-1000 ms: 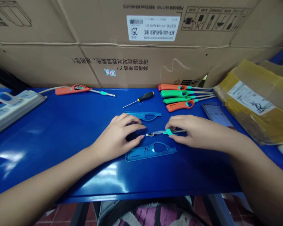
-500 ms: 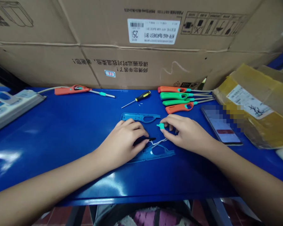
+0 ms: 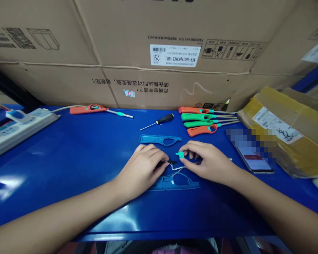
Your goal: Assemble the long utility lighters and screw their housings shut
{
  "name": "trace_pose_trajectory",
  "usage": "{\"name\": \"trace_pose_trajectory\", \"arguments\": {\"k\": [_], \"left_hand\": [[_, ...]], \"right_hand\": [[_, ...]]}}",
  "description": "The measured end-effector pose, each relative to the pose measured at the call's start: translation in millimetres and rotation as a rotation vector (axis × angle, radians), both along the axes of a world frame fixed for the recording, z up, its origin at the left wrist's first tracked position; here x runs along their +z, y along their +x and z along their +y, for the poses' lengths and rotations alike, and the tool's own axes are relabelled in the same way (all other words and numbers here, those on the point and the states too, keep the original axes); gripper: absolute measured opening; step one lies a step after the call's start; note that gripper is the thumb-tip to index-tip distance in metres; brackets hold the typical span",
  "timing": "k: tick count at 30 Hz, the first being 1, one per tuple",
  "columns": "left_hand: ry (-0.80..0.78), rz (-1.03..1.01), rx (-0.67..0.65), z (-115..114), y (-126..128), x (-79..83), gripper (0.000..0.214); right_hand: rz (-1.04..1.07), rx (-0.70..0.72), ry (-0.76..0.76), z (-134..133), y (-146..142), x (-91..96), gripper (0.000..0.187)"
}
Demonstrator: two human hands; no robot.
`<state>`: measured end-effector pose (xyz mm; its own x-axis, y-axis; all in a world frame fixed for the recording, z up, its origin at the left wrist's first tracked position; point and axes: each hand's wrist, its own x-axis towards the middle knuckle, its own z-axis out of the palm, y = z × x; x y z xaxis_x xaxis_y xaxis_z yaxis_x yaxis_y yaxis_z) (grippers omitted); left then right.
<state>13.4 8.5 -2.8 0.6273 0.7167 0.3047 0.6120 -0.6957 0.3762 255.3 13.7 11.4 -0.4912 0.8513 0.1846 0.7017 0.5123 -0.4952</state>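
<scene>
- Though close together, each hand grips separately: the left hand [image 3: 141, 173] pinches the black tip [image 3: 171, 162] of a white-wired lighter insert [image 3: 178, 168], which runs out at its 3 o'clock.
- The right hand [image 3: 206, 164] pinches the insert, its teal button [image 3: 180, 154] showing at 9 o'clock.
- A blue lighter shell half [image 3: 172, 185] lies just below, at 6 o'clock.

Stacked corrugated cardboard cartons [image 3: 137, 42] fill the upper frame, upside down, with a white barcode label [image 3: 175, 55] at upper centre. A glossy blue metal work surface [image 3: 55, 176] spans the frame, with white light glare at lower left. A power strip [image 3: 21, 132] lies at left; a yellow-taped parcel [image 3: 283, 137] at right. A blue shelf upright [image 3: 311, 76] shows at right. Red floor tile [image 3: 71, 249] appears at the bottom edge.
</scene>
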Motion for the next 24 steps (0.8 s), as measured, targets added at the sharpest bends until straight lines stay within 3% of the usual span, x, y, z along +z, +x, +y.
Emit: {"name": "trace_pose_trajectory", "arguments": {"k": [6, 20, 24], "left_hand": [[0.059, -0.137, -0.037, 0.5, -3.1, 4.4, 0.01], [-0.082, -0.277, -0.127, -14.1, 1.5, 6.9, 0.014], [-0.058, -0.274, -0.157, -14.9, 1.2, 4.8, 0.014]], "right_hand": [[0.05, -0.003, -0.22, -0.4, 6.9, 15.4, 0.018], [-0.039, 0.188, -0.402, -8.4, 16.3, 33.9, 0.016], [-0.019, 0.201, -0.381, -11.6, 17.6, 33.9, 0.019]]}}
